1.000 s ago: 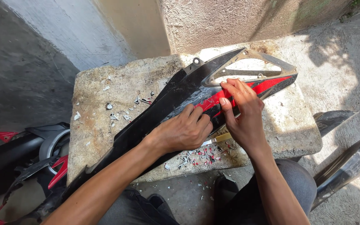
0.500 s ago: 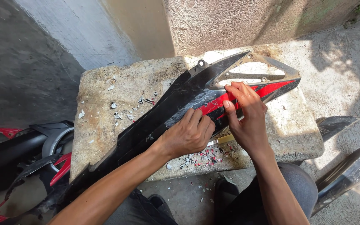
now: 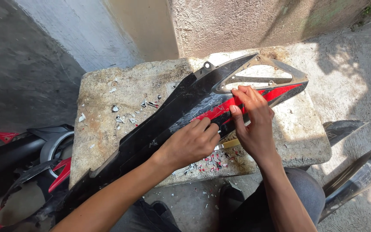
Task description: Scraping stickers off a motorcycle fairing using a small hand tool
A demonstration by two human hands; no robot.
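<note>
Here a long black motorcycle fairing panel (image 3: 168,124) lies slantwise across a rough stone slab (image 3: 108,129), its pointed grey bracket end reaching the slab's far right corner and its lower end running off the near left edge, down past the person's left forearm. The left hand (image 3: 192,144) lies on the panel's near edge with fingers curled together, pressing the panel down close to the slab's front edge. The right hand (image 3: 254,120) sits just beside it, fingers bent and drawn together on the red decal stripe (image 3: 230,105); the fingertips (image 3: 237,92) press at the stripe's upper border, though whether they pinch a lifted bit of it cannot be told. A small yellow-handled tool (image 3: 230,144) lies on the slab between the two hands, partly under the right palm. Red and white decal scraps (image 3: 213,161) are scattered along the front edge below the hands, and paler flakes (image 3: 121,114) dot the slab's left half, which is otherwise open stone. To the right of the panel a bare sunlit strip of slab runs to its right edge. On the ground at left lie more black and red bodywork pieces (image 3: 26,159); at right, two dark panels (image 3: 353,176) lean near the person's knee.
</note>
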